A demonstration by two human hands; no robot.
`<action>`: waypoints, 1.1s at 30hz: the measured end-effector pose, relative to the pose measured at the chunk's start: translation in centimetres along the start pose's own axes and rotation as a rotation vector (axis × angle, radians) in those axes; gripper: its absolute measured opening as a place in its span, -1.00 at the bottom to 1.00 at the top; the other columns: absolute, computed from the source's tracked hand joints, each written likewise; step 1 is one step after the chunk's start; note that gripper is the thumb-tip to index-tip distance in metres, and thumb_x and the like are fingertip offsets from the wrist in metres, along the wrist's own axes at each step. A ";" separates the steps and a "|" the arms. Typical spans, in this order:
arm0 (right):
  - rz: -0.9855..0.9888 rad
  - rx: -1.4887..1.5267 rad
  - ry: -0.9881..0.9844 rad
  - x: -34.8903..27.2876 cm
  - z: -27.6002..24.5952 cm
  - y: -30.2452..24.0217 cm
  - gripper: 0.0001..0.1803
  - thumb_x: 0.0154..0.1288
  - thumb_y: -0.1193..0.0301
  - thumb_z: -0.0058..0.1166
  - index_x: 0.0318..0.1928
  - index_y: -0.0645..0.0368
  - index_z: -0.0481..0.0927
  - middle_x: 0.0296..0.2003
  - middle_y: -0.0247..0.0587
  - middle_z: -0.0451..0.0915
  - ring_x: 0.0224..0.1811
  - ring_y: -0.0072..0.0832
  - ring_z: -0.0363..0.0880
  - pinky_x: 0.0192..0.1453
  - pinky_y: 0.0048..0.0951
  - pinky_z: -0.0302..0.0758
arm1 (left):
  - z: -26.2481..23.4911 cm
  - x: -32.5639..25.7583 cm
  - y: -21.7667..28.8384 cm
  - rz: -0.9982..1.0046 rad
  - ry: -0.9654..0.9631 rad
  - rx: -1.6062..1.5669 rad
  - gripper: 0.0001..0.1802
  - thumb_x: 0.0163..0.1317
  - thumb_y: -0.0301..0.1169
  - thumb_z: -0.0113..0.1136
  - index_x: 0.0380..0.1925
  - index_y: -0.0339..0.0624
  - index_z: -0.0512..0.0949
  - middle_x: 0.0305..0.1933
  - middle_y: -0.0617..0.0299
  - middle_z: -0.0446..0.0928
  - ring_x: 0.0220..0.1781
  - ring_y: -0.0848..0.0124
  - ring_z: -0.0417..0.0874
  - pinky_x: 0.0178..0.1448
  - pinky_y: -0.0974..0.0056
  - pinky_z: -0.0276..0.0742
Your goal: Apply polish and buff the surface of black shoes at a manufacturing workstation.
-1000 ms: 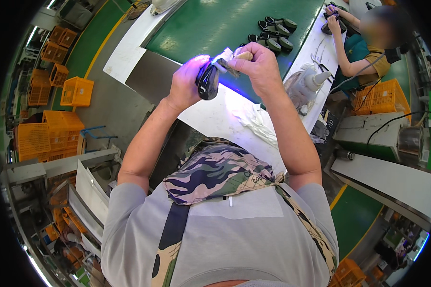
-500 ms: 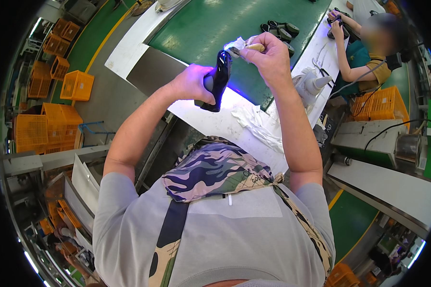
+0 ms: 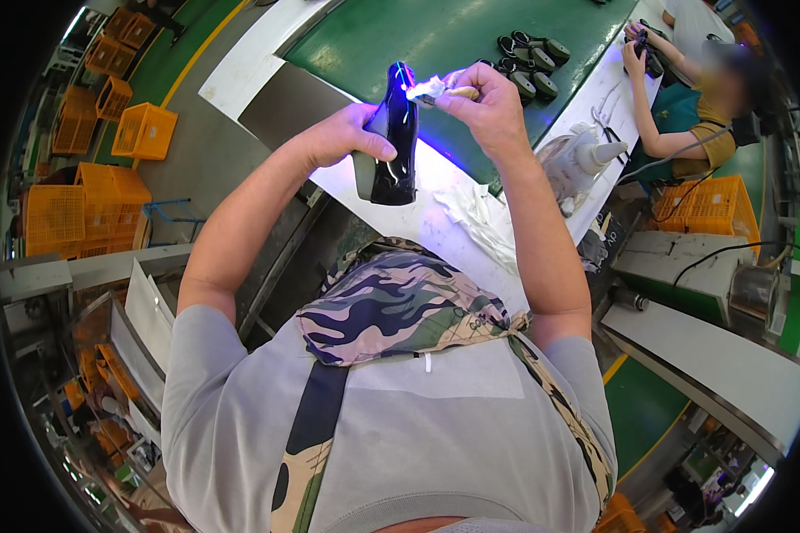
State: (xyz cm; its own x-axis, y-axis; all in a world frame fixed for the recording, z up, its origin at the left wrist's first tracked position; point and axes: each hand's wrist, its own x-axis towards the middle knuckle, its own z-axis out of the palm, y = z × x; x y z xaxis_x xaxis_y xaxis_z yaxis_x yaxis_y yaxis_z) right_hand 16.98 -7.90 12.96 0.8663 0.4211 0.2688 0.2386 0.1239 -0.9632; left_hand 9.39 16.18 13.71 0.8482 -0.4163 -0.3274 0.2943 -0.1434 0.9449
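**Inspector:** Head view first. Where is the workpiece?

**Onlooker:** Raised in front of the person, above the white bench edge (image 3: 436,191) and beside the green conveyor belt (image 3: 453,35). It is a glossy black shoe (image 3: 394,133), held upright, toe end up.

**Inspector:** How would it handle?

**Onlooker:** My judgement: light, fairly stiff along the sole, and the shiny surface is likely slippery. Best taken around the lower heel portion, where a palm can wrap it.

**Inspector:** Left hand?

**Onlooker:** The left hand (image 3: 347,138) is closed around the shoe's lower half, thumb across the front, fingers behind.

**Inspector:** Right hand?

**Onlooker:** The right hand (image 3: 489,111) is pinched tight on a small brush-like tool (image 3: 436,87) with a pale handle; its whitish tip touches the shoe near the top, under a violet glow. What the tip carries, I cannot tell.

**Inspector:** Surroundings?

**Onlooker:** More black shoes (image 3: 529,62) lie on the belt. White cloths (image 3: 480,218) rest on the bench. A co-worker (image 3: 684,107) sits across, handling another dark item.
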 end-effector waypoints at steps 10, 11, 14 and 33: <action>0.128 0.318 -0.181 -1.5 2.3 0.6 -0.76 0.04 0.62 0.36 -0.38 0.24 0.50 -0.33 -0.25 0.57 -0.35 -0.61 0.48 -0.24 -0.55 0.47 | -0.9 -1.6 -1.6 -0.006 0.070 -0.428 -0.44 0.08 -0.27 0.43 0.02 -0.37 0.52 -0.13 0.11 0.65 -0.08 0.32 0.70 0.14 0.24 0.59; 0.133 0.320 -0.190 -1.7 2.4 0.5 -0.76 0.04 0.62 0.36 -0.38 0.24 0.50 -0.33 -0.25 0.57 -0.35 -0.61 0.48 -0.24 -0.55 0.47 | -1.1 -1.8 -2.0 -0.009 0.080 -0.448 -0.46 0.15 -0.26 0.39 0.04 -0.36 0.50 -0.12 0.09 0.65 -0.08 0.30 0.73 0.13 0.21 0.63; 0.139 0.310 -0.254 -1.9 2.9 0.3 -0.75 0.05 0.65 0.35 -0.37 0.24 0.48 -0.31 -0.21 0.57 -0.34 -0.59 0.49 -0.22 -0.55 0.48 | -1.1 -2.6 -2.7 -0.014 0.155 -0.527 -0.49 0.19 -0.26 0.36 0.04 -0.35 0.50 -0.10 0.07 0.65 -0.10 0.31 0.73 0.10 0.20 0.65; -0.016 0.174 -0.421 -2.3 8.0 0.6 -0.71 0.01 0.65 0.35 -0.43 0.18 0.43 -0.22 -0.17 0.60 -0.13 -0.49 0.55 -0.03 -0.47 0.47 | 0.4 -8.5 -9.3 -0.070 0.339 -1.131 -0.54 0.38 -0.18 0.12 0.10 -0.33 0.48 0.04 -0.06 0.61 0.05 0.11 0.67 0.30 -0.02 0.51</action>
State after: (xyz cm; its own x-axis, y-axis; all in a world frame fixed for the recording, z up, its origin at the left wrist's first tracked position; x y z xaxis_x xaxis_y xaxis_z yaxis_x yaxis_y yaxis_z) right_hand 11.64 -1.56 11.78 0.6008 0.7418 0.2980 0.1427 0.2673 -0.9530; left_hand -0.71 20.74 7.72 0.8382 -0.1551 -0.5228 0.4224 0.7911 0.4425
